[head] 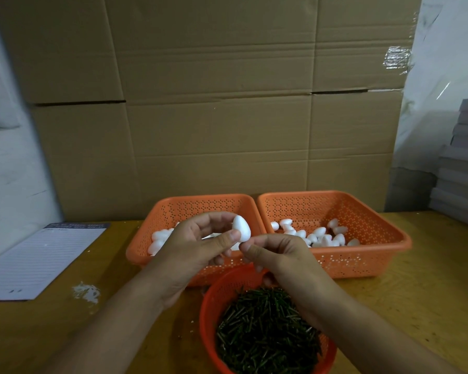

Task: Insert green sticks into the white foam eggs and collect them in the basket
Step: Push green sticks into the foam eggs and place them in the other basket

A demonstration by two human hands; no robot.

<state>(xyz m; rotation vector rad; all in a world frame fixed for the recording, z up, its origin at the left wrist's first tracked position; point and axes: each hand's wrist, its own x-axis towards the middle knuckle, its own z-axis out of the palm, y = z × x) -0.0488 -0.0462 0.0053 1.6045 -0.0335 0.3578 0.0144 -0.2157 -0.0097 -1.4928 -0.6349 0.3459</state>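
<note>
While the two hands meet above the desk (405,306), a round red basket (210,300) stands just under the wrists, and it is full of green sticks (265,330). The left hand (200,244) grips one white foam egg (241,228) with its thumb and curled fingers, the pointed end up. The right hand (277,253) touches the lower end of this egg with its pinched fingertips; whether a stick is between them I cannot tell. Behind the left hand sits an orange basket (173,211) with some white eggs (160,238) in it. Behind the right hand, touching the first one, sits a second orange basket (376,233) that holds more loose eggs (319,234). To the left of the left hand, well apart, a lined notepad (35,263) lies on the desk, and white foam crumbs (87,291) lie nearer, beside the forearm. Far behind both hands stands a wall of brown cardboard boxes (214,103). To the far right of the right hand, grey flat boxes (462,171) lie in a stack.
</note>
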